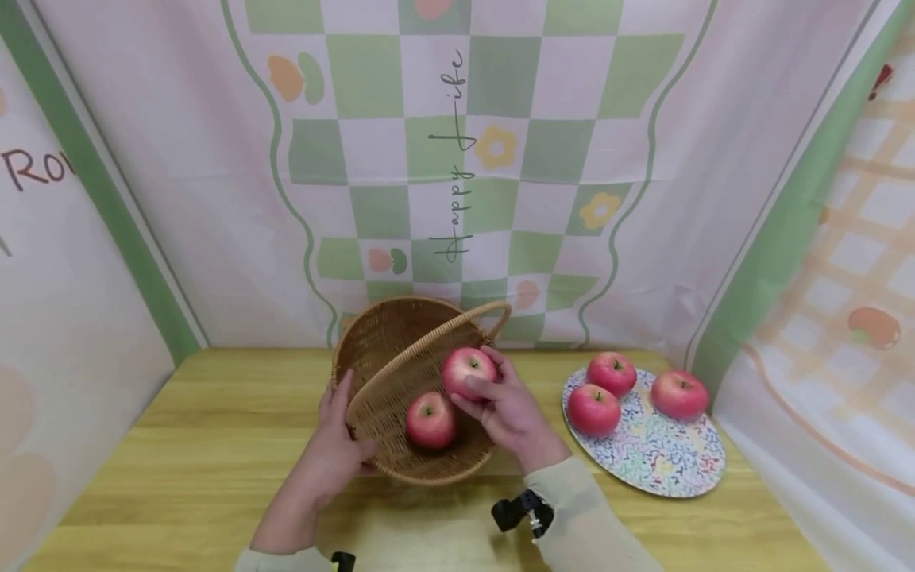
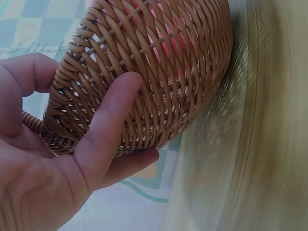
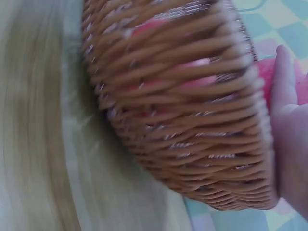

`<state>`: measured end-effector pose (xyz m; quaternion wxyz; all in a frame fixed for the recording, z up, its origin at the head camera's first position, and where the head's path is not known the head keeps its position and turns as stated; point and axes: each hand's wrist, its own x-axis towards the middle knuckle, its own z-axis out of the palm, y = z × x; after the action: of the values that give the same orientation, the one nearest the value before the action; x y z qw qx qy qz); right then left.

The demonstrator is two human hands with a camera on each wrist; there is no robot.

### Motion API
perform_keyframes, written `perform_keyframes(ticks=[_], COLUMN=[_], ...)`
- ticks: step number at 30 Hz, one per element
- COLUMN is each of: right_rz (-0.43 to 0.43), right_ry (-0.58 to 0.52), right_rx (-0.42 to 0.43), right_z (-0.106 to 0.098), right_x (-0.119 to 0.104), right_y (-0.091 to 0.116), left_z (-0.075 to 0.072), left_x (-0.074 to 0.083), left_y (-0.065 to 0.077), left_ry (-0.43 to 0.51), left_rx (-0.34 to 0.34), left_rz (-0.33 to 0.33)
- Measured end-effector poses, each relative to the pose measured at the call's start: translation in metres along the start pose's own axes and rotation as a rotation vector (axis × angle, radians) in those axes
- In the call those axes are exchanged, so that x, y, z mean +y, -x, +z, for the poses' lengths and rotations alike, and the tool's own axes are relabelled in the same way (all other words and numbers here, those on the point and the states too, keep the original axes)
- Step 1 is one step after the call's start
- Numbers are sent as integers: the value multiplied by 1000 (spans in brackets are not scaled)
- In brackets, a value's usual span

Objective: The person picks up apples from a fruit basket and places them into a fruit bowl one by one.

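A brown wicker basket (image 1: 372, 338) with an arched handle stands on the table, its mouth tilted toward me. My left hand (image 1: 336, 449) grips the basket's left rim; in the left wrist view the thumb (image 2: 108, 113) lies along the outer weave. In my right hand (image 1: 511, 409) is a red apple (image 1: 466, 368), held between thumb and fingers at the basket's right rim. Another apple (image 1: 431, 421) sits inside the basket. Through the weave, red shows in the right wrist view, where part of the held apple (image 3: 266, 79) is visible beside the hand.
Right of the basket lies an oval, multicoloured patterned plate (image 1: 636, 457) bearing 3 red apples (image 1: 594, 410). The wooden table (image 1: 207, 445) is bounded by a printed cloth (image 1: 493, 79) behind and by cloth walls on both sides.
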<state>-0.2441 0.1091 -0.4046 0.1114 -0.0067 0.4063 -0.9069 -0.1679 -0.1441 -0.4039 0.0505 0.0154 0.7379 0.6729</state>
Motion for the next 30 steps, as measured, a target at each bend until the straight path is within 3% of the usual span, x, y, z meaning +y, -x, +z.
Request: perform_keyframes(ticks=[7, 13, 20, 26, 30], right_rz=[148, 200, 132, 6, -104], right_ry=[-154, -46, 184, 205, 201], right_rx=[16, -60, -163, -171, -117], right_z=[2, 0, -23, -61, -90], right_x=[-19, -42, -77, -118, -146], right_y=[21, 49, 79, 101, 108], left_z=[0, -1, -1, 0, 0], left_x=[0, -1, -2, -2, -1], left_y=[1, 1, 0, 0, 1], left_ry=[20, 18, 18, 21, 22], left_rx=[1, 6, 8, 9, 11], left_rz=[0, -10, -5, -5, -9])
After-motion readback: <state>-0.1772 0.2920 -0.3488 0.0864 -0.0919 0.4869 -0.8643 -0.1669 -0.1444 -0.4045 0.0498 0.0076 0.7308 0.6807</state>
